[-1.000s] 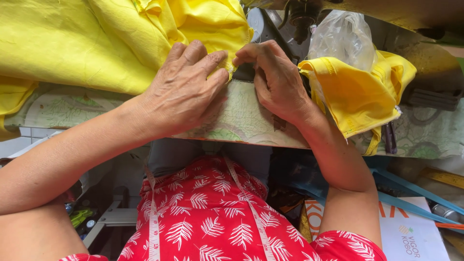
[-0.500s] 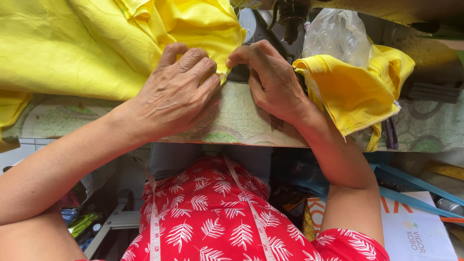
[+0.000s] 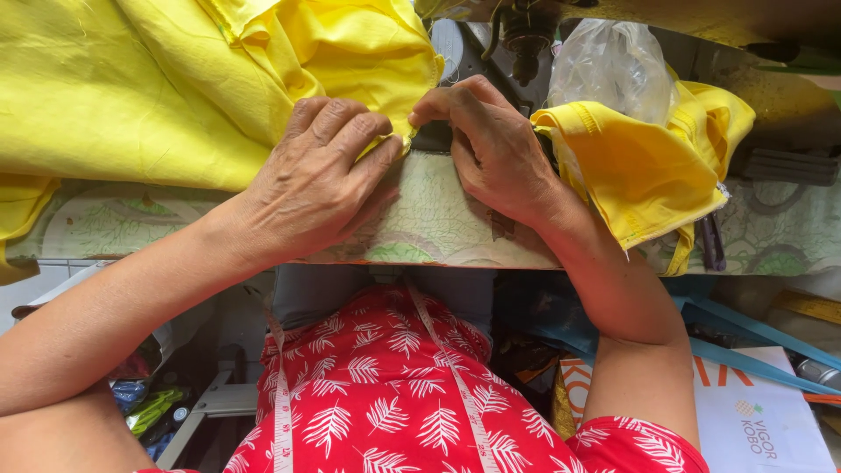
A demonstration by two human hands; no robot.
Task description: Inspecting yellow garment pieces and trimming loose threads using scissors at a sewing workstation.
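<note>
A large yellow cloth (image 3: 158, 96) lies over the left of a sewing table (image 3: 429, 228) covered in a pale green patterned sheet. My left hand (image 3: 320, 180) rests flat on the cloth's lower edge, fingers pressing it down. My right hand (image 3: 491, 144) pinches the same edge beside the left fingertips, just below the sewing machine's needle part (image 3: 526, 35). A second bunch of yellow cloth (image 3: 644, 171) sits to the right of my right wrist.
A clear plastic bag (image 3: 613, 61) lies behind the right bunch of cloth. Dark scissors (image 3: 710, 241) lie at the table's right. A measuring tape (image 3: 438, 342) hangs over my red leaf-print garment. Below the table are a white bag (image 3: 753, 420) and blue straps (image 3: 745, 328).
Both hands have kept their place on the cloth's edge, fingertips drawn a little closer together. The view has shifted slightly.
</note>
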